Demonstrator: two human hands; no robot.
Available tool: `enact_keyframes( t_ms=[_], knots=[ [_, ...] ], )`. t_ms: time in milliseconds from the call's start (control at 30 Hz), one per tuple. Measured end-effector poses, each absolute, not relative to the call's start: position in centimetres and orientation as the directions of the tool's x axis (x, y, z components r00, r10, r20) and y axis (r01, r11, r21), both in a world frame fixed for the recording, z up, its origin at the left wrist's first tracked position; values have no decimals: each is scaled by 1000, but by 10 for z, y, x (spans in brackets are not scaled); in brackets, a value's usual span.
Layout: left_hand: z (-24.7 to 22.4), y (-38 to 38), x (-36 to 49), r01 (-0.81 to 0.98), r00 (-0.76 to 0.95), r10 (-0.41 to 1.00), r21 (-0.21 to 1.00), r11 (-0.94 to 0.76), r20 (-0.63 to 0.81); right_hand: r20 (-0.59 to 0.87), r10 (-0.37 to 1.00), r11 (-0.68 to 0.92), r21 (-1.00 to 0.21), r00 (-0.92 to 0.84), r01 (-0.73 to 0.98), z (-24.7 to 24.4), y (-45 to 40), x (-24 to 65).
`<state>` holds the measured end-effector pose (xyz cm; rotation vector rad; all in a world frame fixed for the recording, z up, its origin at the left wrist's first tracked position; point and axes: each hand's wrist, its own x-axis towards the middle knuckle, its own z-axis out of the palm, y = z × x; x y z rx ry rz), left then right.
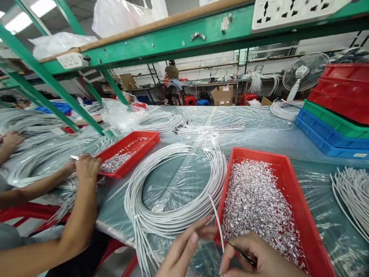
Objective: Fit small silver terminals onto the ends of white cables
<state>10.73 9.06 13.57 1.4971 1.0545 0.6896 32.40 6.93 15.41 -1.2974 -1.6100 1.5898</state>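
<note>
At the bottom centre my left hand has its fingers stretched out beside a white cable, not wrapped round it. This cable slants down to the fingertips of my right hand. The right fingers are closed round a dark, thin, pointed tool that looks like tweezers. Whether they also pinch the cable end is hard to tell. Small shiny metal pieces fill much of the red tray by my right hand. A large coil of white cables lies left of that tray, its loose ends hanging toward me.
A co-worker's hands work at the left near another red tray. Stacked trays stand at the right, above more cables. A green shelf frame crosses overhead. More cable bundles lie farther back.
</note>
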Motion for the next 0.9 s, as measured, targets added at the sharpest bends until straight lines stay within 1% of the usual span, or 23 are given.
enact_keyframes(
  t_ms=[33, 67, 133, 200, 300, 367, 433, 500, 533, 567, 600, 700, 733, 833, 900],
  knots=[
    [140, 99, 117, 101, 420, 896, 989, 110, -142, -215, 890, -110, -957, -402, 269, 153, 70, 324],
    [144, 107, 128, -71, 436, 889, 979, 192, -143, -176, 897, -62, -958, -406, 279, 153, 71, 324],
    [155, 123, 152, -313, 508, 852, 896, 316, -123, -94, 906, 39, -952, -412, 303, 155, 76, 327],
    [166, 135, 175, -430, 588, 805, 812, 395, -80, -20, 924, 118, -935, -383, 334, 158, 81, 333],
    [179, 147, 198, -526, 660, 751, 698, 486, -25, 72, 952, 181, -916, -297, 358, 164, 89, 342],
    [183, 150, 205, -560, 681, 731, 662, 498, 25, 147, 953, 237, -906, -264, 350, 167, 93, 347],
    [182, 152, 206, -582, 694, 706, 689, 432, 144, 200, 931, 299, -896, -305, 328, 174, 94, 353],
    [177, 153, 203, -595, 685, 669, 751, 286, 288, 163, 901, 305, -897, -402, 321, 185, 92, 364],
    [173, 154, 201, -596, 673, 656, 775, 209, 340, 113, 888, 282, -899, -446, 334, 191, 90, 371],
    [169, 155, 199, -589, 664, 649, 795, 147, 372, 59, 891, 243, -899, -450, 363, 197, 88, 379],
    [165, 155, 197, -573, 659, 650, 812, 108, 379, 22, 901, 215, -890, -433, 402, 203, 85, 388],
    [156, 157, 195, -517, 647, 682, 854, 61, 342, -38, 961, 121, -836, -275, 535, 213, 81, 411],
    [153, 158, 196, -498, 642, 692, 866, 47, 331, -44, 970, 98, -831, -240, 547, 213, 80, 416],
    [149, 160, 198, -448, 629, 711, 894, 3, 313, -57, 973, 63, -867, -224, 493, 211, 82, 418],
    [148, 161, 199, -427, 635, 713, 904, 3, 298, -84, 984, 3, -874, -159, 485, 209, 83, 411]
  ],
)
